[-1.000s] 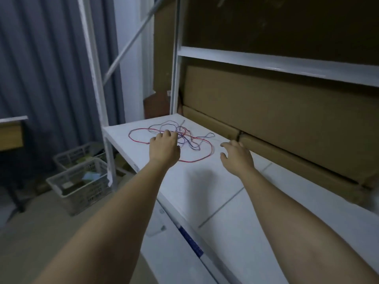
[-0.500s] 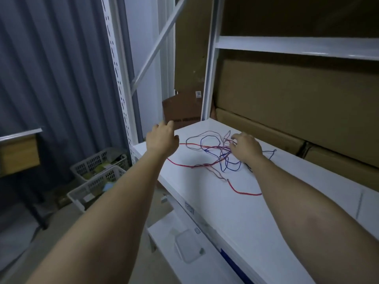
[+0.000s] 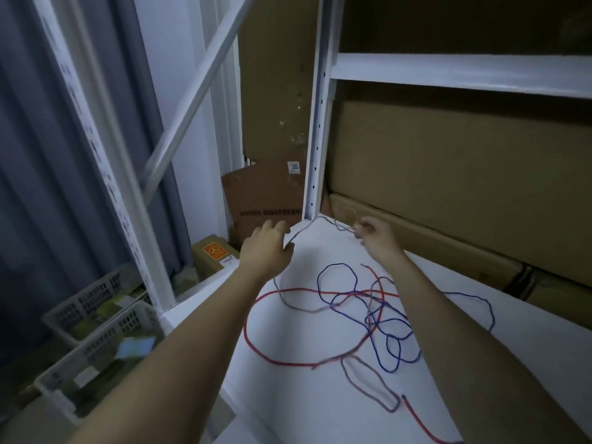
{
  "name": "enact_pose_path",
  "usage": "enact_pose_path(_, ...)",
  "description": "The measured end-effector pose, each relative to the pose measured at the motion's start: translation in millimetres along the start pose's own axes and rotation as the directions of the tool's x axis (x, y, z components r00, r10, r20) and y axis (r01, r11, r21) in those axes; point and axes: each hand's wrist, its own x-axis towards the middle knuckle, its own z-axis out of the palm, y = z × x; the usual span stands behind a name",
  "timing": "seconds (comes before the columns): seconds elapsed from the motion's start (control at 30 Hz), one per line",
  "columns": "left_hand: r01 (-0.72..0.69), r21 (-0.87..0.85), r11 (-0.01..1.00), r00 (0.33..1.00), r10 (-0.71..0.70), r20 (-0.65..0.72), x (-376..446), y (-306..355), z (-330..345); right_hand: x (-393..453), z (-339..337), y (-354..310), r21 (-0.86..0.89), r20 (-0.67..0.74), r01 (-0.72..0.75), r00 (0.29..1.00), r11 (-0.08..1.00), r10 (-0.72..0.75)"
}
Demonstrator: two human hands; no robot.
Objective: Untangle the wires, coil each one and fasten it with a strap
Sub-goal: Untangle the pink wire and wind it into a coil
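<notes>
A tangle of three wires lies on the white shelf [image 3: 320,405]. The red wire [image 3: 256,349] loops widest, the blue wire [image 3: 339,267] crosses it, and the grey wire [image 3: 368,384] runs through both. Both hands are raised above the tangle at the shelf's far corner. A stretch of the grey wire hangs between them. My left hand [image 3: 266,248] holds it with curled fingers. My right hand [image 3: 378,235] pinches the wire's far part near its fingertips.
Brown cardboard boxes [image 3: 448,187] fill the back of the shelf. A white upright post [image 3: 315,139] stands at the far corner. Two plastic baskets [image 3: 96,341] and a small box [image 3: 213,256] sit on the floor at the left, by a grey curtain.
Both hands have lifted off the tangle and moved toward the far corner, pulling a length of grey wire up between them. The view has shifted closer over the shelf.
</notes>
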Motion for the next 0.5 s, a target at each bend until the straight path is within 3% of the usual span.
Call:
enact_pose_path(0.07, -0.067, -0.125, 0.99, 0.997, 0.07, 0.02, 21.8, 1.8, 5.9, 3.8, 3.1, -18.6, 0.119, -0.045, 0.05, 0.998, 0.992, -0.045)
enact_pose_path(0.2, -0.118, -0.406, 0.906, 0.977, 0.178, 0.114, 55.0, 10.7, 13.3, -8.4, -2.2, -45.0, 0.182, -0.164, 0.167, 0.977, 0.969, -0.137)
enact_pose_path(0.37, -0.073, -0.679, 0.73, 0.968, 0.216, 0.129, 72.0, 0.2, 17.9, -32.5, -12.7, -53.8, 0.244, -0.406, 0.172, 0.912, 0.954, -0.06)
enact_pose_path(0.5, -0.103, -0.763, 0.638, 0.94, 0.312, 0.135, 70.7, -12.9, 30.9, -48.3, -12.0, -46.5, 0.25, -0.54, 0.152, 0.842, 0.956, 0.008)
